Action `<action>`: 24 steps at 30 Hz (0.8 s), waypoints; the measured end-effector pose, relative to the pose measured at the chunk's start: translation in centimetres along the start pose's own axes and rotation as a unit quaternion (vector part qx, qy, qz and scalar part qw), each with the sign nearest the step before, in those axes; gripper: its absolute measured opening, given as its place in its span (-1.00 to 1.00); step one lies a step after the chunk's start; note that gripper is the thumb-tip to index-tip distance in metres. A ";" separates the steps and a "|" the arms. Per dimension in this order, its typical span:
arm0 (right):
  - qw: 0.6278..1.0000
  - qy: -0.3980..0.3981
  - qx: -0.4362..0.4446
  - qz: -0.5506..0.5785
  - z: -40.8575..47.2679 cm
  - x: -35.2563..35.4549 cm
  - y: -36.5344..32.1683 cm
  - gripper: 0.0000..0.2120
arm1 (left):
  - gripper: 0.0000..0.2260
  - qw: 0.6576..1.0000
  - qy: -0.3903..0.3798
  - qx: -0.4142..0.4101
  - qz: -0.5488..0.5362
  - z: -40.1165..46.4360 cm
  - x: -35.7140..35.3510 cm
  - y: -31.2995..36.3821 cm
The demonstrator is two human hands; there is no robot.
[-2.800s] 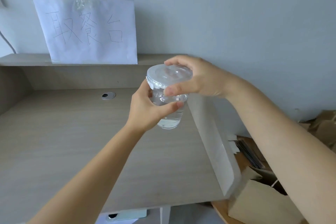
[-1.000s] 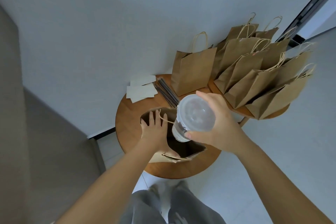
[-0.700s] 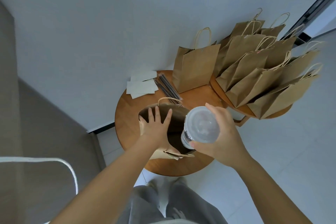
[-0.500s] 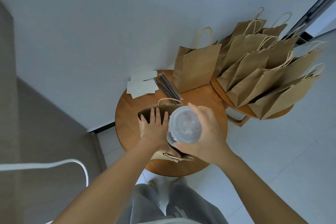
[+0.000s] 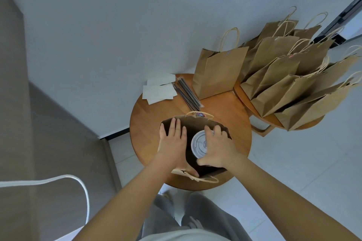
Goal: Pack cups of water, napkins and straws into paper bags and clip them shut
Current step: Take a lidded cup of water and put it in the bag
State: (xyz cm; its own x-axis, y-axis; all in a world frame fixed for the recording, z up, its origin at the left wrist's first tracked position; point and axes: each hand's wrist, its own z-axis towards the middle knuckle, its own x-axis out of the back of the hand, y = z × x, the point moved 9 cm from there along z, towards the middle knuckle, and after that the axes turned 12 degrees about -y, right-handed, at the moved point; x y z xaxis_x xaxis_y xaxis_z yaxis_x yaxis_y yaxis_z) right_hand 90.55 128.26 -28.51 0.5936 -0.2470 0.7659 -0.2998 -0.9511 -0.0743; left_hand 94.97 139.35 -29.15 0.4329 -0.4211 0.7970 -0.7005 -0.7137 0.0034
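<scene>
2 hands work at the mouth of an open kraft paper bag (image 5: 219, 128) that stands on the near half of a round wooden table (image 5: 229, 111). The right hand (image 5: 219, 149) curls its fingers and thumb around the rim of a lidded clear plastic cup (image 5: 198, 145), which sits low inside the bag's mouth, its white lid facing up. The left hand (image 5: 172, 141) lies spread with straight fingers against the bag's left wall, the fingertips reaching over the top edge into the dark interior. 1 twisted paper handle (image 5: 205, 178) of the bag hangs over the table's near edge; the other arches on the bag's far side, where a small cluster of coloured clips (image 5: 200, 115) peeks out just behind it.

Toward the table's far edge, a bundle of dark wrapped straws (image 5: 187, 94) lies flat, with a few pale napkins (image 5: 159, 90) just left of it, overhanging the table's edge. Right of the straws stands 1 closed paper bag (image 5: 217, 72), a clip at its top. Beyond the table's right side, a second wooden table (image 5: 274, 121) carries a leaning row of more kraft bags (image 5: 293, 84), at least 1 of them also clipped at the top. Grey trousers (image 5: 205, 215) show below the table's near edge.
</scene>
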 end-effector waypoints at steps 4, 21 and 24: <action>0.997 -0.073 -0.034 0.007 2.5 -1.8 -0.8 0.02 | 0.25 1.000 0.003 -0.001 0.001 -0.1 0.0 -0.2; 0.989 -0.145 0.019 -0.038 7.7 -7.7 -0.8 -0.04 | 0.25 0.999 -0.025 0.039 -0.015 -0.4 0.2 -0.9; 0.989 -0.136 0.037 -0.048 7.8 -7.8 -1.2 -0.03 | 0.26 0.998 -0.031 0.048 -0.020 -0.4 0.2 -0.6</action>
State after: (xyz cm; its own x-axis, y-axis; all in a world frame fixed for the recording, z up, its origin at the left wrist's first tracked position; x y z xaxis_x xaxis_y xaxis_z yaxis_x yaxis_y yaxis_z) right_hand 92.09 129.92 -39.40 0.7983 -0.1865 0.5726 -0.1827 -0.9810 -0.0647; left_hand 95.25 139.92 -28.76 0.4962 -0.4227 0.7584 -0.6256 -0.7797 -0.0253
